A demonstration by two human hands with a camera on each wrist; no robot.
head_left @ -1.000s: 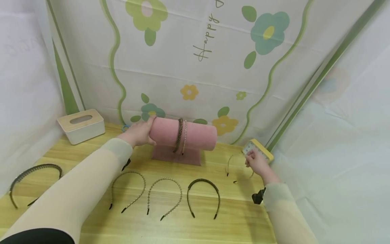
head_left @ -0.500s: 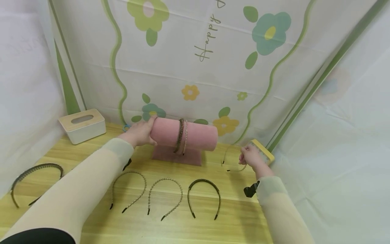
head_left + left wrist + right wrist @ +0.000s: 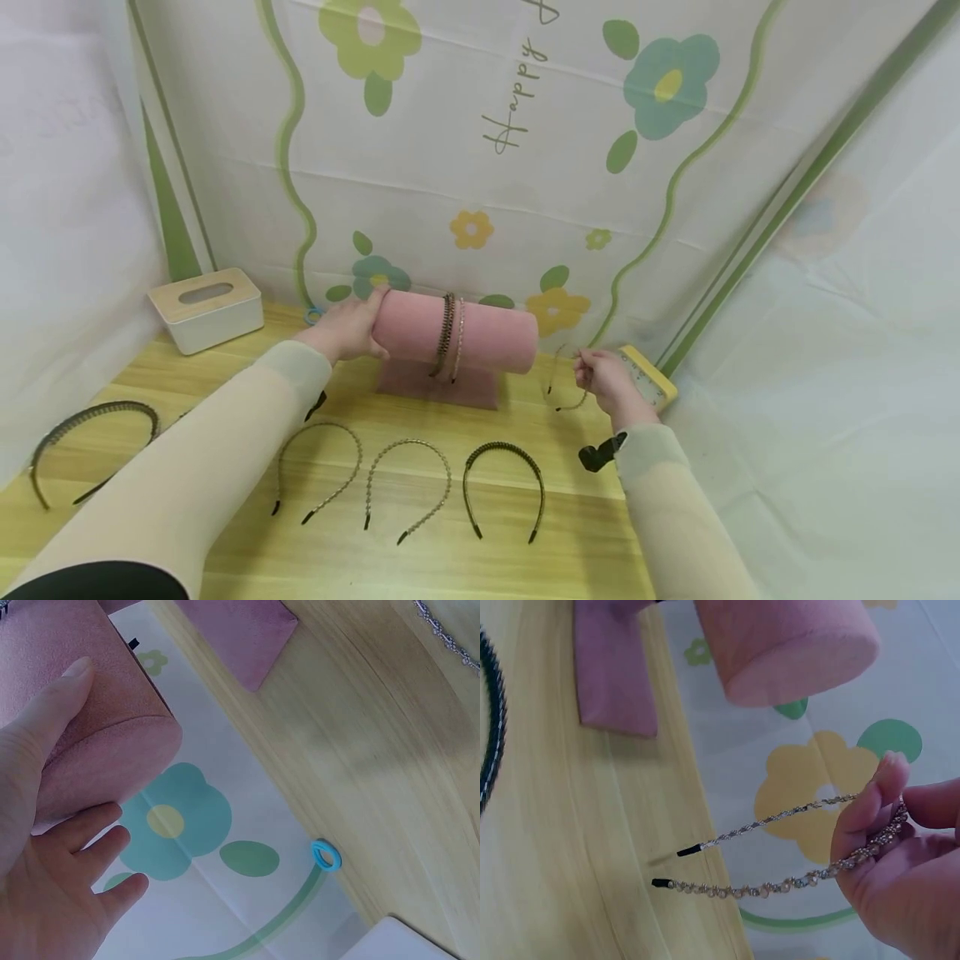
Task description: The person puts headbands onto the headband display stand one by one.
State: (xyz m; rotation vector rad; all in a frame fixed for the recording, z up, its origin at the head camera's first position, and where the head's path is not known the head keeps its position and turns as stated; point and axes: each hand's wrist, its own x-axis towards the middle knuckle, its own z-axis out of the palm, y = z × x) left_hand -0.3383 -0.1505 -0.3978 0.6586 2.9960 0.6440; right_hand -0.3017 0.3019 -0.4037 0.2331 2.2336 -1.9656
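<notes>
My left hand [image 3: 347,330] holds the left end of a pink padded headband stand [image 3: 497,335]. In the left wrist view its thumb lies along the roll, with the fingers by the end face. Two headbands hang around the roll: a dark braided one [image 3: 446,329] and a thin pale one [image 3: 460,333]. Right of the stand, my right hand [image 3: 606,380] pinches a thin beaded headband [image 3: 780,889] by its top bend. Its two black tips point toward the stand side in the right wrist view, and fingers hide part of the bend.
Along the front lie a dark headband [image 3: 504,447], two thin beaded headbands [image 3: 408,442] [image 3: 322,423] and a wide dark headband [image 3: 97,408]. A tissue box [image 3: 217,321] stands back left, a yellow-edged box [image 3: 651,379] back right. A blue ring [image 3: 325,855] lies behind my left hand.
My right hand has moved left with the beaded headband, away from the yellow-edged box and closer to the stand. My left hand stays on the stand's end.
</notes>
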